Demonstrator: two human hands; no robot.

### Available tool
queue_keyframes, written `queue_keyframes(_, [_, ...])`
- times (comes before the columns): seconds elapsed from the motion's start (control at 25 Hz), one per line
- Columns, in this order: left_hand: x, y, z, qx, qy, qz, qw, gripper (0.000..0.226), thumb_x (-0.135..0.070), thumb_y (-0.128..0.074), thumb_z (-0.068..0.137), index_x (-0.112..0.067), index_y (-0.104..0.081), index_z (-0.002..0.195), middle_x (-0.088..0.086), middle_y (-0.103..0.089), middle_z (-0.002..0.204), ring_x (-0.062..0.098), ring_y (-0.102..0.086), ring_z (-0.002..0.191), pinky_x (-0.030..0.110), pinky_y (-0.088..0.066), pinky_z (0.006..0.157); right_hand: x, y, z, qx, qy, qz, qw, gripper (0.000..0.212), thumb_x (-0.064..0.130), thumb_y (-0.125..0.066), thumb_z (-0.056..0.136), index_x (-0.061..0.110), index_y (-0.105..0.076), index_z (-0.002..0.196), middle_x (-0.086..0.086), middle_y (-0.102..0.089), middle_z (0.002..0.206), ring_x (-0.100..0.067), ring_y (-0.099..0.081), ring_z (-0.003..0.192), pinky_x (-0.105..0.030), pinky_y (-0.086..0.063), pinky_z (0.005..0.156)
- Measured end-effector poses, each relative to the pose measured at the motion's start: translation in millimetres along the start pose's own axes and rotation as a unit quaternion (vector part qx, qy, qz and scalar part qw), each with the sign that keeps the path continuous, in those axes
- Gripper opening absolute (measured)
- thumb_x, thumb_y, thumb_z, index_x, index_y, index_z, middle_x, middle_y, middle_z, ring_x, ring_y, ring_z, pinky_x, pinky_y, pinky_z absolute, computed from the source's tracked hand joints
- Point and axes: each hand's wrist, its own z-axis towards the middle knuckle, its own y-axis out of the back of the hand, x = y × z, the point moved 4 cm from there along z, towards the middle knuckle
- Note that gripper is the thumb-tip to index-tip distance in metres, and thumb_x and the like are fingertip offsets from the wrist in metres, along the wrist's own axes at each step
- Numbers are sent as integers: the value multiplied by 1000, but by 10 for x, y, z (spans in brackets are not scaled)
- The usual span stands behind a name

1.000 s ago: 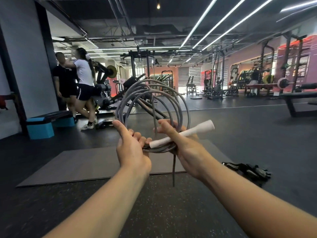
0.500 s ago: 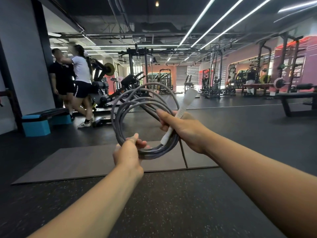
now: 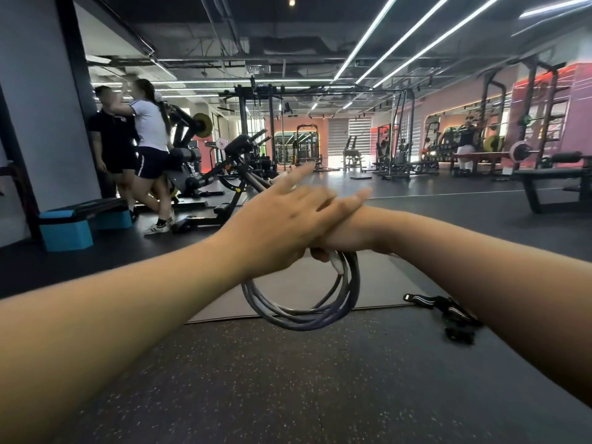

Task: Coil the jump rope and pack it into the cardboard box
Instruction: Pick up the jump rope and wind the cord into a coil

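Coiled rope (image 3: 304, 302) hangs under crossed hands (image 3: 307, 225).

You can read no text, label, brand, number or sign here. The black T-shirt (image 3: 110, 133) on the person standing by the wall at far left carries a small pale chest mark, but it is too blurred for you to make out any letters.

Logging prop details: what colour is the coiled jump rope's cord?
Grey, with a slight bluish tint; the jump rope shows best in the head view.
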Motion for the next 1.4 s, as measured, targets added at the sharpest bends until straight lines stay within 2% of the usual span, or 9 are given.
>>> queue_keyframes(0.16, [110, -72, 6, 75, 103, -101, 987, 102, -26, -66, 89, -30, 6, 160, -1, -61, 83, 26, -60, 70, 41, -52, 63, -7, 72, -5, 42, 11, -4, 999, 11, 18, -64, 90, 8, -69, 87, -6, -67, 73, -6, -55, 64, -24, -45, 65])
queue_keyframes(0.24, [151, -119, -41, 131, 150, -118, 973, 73, -30, -59, 95, -32, -19, 156, -2, -47, 77, 29, -59, 73, 37, -45, 61, -69, 130, -62, 71, -5, 41, 997, 19, 17, -66, 90, 0, -70, 96, -7, -65, 75, -14, -56, 70, -28, -45, 68])
queue_keyframes(0.32, [191, -162, -126, 159, 153, -100, 970, 19, -25, -55, 98, -26, -45, 114, 1, -50, 78, 32, -64, 83, 37, -44, 61, -153, 225, -126, 90, -33, 84, 992, 27, 21, -66, 93, -5, -68, 102, -4, -59, 69, -18, -49, 63, -28, -41, 58])
queue_keyframes(0.44, [235, -271, -335, 164, 199, -79, 963, 17, -19, -51, 99, -24, -36, 94, 1, -53, 78, 31, -55, 72, 36, -37, 56, -294, 319, -212, 88, -72, 80, 990, 36, 41, -63, 95, 7, -72, 100, 16, -58, 54, -13, -44, 54, -29, -37, 54])
queue_keyframes(0.68, [407, -386, -699, 136, 434, -116, 883, 7, -16, -55, 98, -19, -56, 105, 4, -52, 79, 31, -48, 70, 38, -35, 59, -640, 5, -196, -31, -92, 225, 969, 71, 73, -45, 88, 12, -70, 114, -4, -57, 91, -13, -35, 61, -27, -30, 56])
queue_keyframes(0.88, [186, -598, -865, 108, 553, -210, 799, 12, -23, -54, 99, -19, -51, 88, 7, -59, 81, 34, -54, 74, 38, -38, 59, -567, -734, 13, -55, -65, 391, 916, 62, 66, -70, 74, 26, -62, 121, -7, -73, 106, -12, -55, 73, -38, -34, 69])
queue_keyframes(1.08, [264, -847, -1196, 138, 620, -295, 714, 19, -32, -60, 95, -19, -52, 83, 10, -70, 84, 35, -71, 71, 43, -60, 68, -554, -1085, 68, -131, -76, 347, 925, 30, 34, -64, 94, 10, -71, 110, 0, -67, 71, -13, -57, 66, -33, -41, 67])
queue_keyframes(1.24, [171, -810, -1369, 129, 614, -533, 568, 31, -33, -77, 87, -10, -59, 80, 8, -67, 69, 26, -69, 62, 33, -57, 60, -540, -1262, 198, -179, -104, 456, 865, 26, 26, -51, 103, 13, -66, 86, -1, -60, 65, -16, -50, 52, -29, -39, 49])
queue_keyframes(1.4, [358, -444, -1685, 84, 628, -604, 484, 30, -41, -74, 87, -15, -59, 83, 2, -57, 67, 7, -61, 45, 19, -45, 40, -126, -1369, 394, -124, -118, 512, 842, 25, 23, -46, 105, 9, -67, 105, 1, -56, 59, -20, -55, 56, -32, -44, 58])
